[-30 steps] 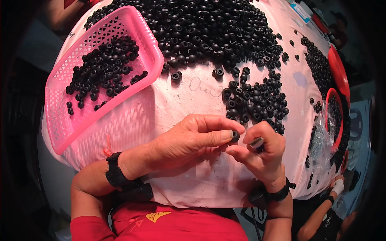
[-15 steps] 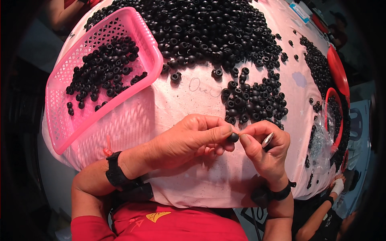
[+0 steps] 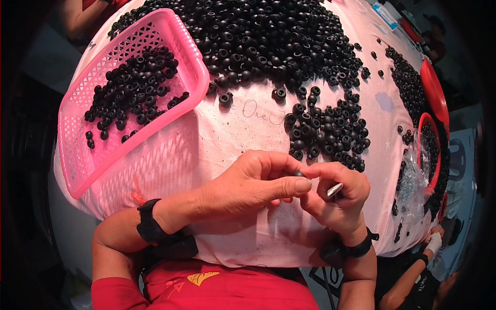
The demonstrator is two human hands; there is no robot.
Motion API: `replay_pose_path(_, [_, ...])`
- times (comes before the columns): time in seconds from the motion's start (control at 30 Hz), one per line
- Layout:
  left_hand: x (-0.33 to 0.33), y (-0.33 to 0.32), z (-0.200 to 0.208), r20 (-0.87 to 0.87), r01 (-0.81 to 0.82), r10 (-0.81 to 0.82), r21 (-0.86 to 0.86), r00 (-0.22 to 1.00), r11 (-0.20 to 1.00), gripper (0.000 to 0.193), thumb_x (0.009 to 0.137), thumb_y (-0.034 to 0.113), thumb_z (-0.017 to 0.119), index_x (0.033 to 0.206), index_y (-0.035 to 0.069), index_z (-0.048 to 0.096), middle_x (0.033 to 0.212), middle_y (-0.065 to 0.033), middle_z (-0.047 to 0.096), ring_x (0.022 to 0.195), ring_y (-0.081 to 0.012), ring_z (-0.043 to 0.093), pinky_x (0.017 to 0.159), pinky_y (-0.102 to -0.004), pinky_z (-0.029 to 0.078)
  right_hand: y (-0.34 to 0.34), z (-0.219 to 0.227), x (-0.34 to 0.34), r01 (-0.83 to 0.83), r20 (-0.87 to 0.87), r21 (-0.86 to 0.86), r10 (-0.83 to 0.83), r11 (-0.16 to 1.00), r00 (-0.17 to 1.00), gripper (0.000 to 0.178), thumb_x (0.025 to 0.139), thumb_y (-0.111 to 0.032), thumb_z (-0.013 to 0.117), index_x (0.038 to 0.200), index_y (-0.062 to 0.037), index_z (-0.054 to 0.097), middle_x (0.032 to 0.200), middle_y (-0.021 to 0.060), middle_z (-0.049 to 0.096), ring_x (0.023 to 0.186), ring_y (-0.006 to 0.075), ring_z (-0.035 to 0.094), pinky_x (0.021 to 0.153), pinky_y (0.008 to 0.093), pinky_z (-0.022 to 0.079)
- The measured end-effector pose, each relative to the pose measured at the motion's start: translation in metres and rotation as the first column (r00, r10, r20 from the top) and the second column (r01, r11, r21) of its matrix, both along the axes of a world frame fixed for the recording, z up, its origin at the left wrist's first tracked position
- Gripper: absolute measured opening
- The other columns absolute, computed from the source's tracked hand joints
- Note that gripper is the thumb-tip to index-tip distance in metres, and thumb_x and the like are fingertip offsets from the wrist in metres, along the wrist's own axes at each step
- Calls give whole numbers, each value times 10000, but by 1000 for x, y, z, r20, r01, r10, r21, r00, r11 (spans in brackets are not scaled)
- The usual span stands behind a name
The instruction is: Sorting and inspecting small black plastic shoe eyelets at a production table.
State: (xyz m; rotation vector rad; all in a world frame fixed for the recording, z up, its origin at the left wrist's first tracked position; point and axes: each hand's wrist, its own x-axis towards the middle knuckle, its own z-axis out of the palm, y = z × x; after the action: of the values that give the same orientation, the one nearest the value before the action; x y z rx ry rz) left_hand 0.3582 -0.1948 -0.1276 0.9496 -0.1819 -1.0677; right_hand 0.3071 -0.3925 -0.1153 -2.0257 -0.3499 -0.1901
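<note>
A: Where is the black grommet-like part (image 3: pixel 298 174)?

B: Well to the right of the pink plastic basket (image 3: pixel 165 121), between the fingertips of the left hand (image 3: pixel 248 178). Only a sliver of it shows.

A: And the hands?

B: Close together, fingertips meeting at that part. The left thumb and forefinger pinch it. The right hand (image 3: pixel 341 206) is curled about a silver metal tool (image 3: pixel 335 190), whose end pokes out past the fingers. I can't tell whether the right fingertips grip the part too or merely rest against it.

A: How should it handle?

B: Light, I'd judge, being so small. Its lookalikes in the big heap (image 3: pixel 268 41), right of the basket's far end, look rounded, smooth and holed. If they're rubber, expect some spring and little risk of breakage. That curve might roll or squirt out of a careless pinch.

A: Best place to hold it?

B: Across the widest girth, finger pads opposite each other, hole left clear. The loose cluster (image 3: pixel 328 129), also right of the basket, shows a narrower collar, probably a poorer grip. Mind the tool's end; it may be sharp.
</note>
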Motion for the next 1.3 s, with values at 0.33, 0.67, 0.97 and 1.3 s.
replay_pose_path(0.33, [-7, 3, -15, -138, 12, -42, -210, 990, 978, 339, 978, 243, 554, 1205, -6, 600, 979, -13, 640, 827, -57, 568, 708, -211, 468, 3, 1, 1, -71, 88, -51, 75, 996, 993, 275, 676, -30, 759, 944, -29, 695, 656, 26, 637, 484, 56, 540, 458, 199, 411])
replay_pose_path(0.67, [3, 8, -10, -237, 50, -86, -153, 968, 987, 323, 975, 245, 553, 1162, -15, 597, 976, -56, 649, 862, -108, 614, 723, -241, 505, -6, 2, 2, -44, -175, 213, 82, 976, 981, 237, 727, -1, 732, 963, -8, 707, 619, -21, 606, 497, -10, 470, 461, 164, 353])
replay_pose_path(0.97, [4, 9, -12, -277, 63, -108, -167, 955, 984, 320, 985, 279, 536, 1140, 4, 591, 892, -41, 643, 776, -83, 590, 675, -227, 488, -5, 2, 3, -1, -300, 337, 109, 941, 948, 159, 814, -16, 682, 969, 13, 707, 692, 2, 662, 540, 5, 528, 487, 160, 384])
replay_pose_path(1.3, [3, 6, -10, -247, 69, -99, -125, 964, 990, 302, 990, 280, 528, 1121, 17, 597, 857, -11, 626, 754, -58, 577, 655, -201, 476, -5, 2, 2, 2, -330, 333, 115, 943, 937, 166, 794, -35, 698, 956, -5, 717, 749, 1, 672, 548, 3, 501, 499, 159, 371])
